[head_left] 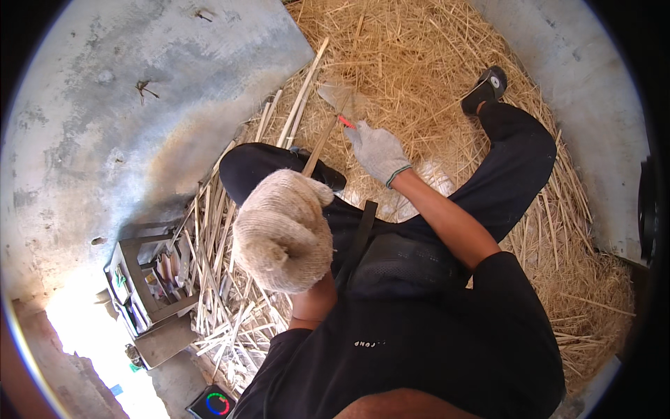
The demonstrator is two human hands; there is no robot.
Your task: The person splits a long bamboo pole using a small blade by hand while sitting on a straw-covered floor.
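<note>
My left hand (286, 234), in a knitted off-white glove, is raised close to the camera and closed in a fist. A thin bamboo strip (319, 148) runs from it, up and to the right. Out in front, my right hand (380, 153), gloved the same way, is closed around a knife (339, 98). Its broad greyish blade is smeared by motion, and a red part (346, 122) shows just above the fingers. Strip and blade overlap in the view; whether they touch I cannot tell. The fist hides the strip's near end.
Straw-coloured shavings (412, 63) cover the floor between and beyond my legs. Long pale strips (303, 94) lie past my left knee, with many cut pieces (216, 265) at my left. A metal box (150, 279) with papers stands by the grey wall (174, 77). A dark device (212, 403) sits lower left.
</note>
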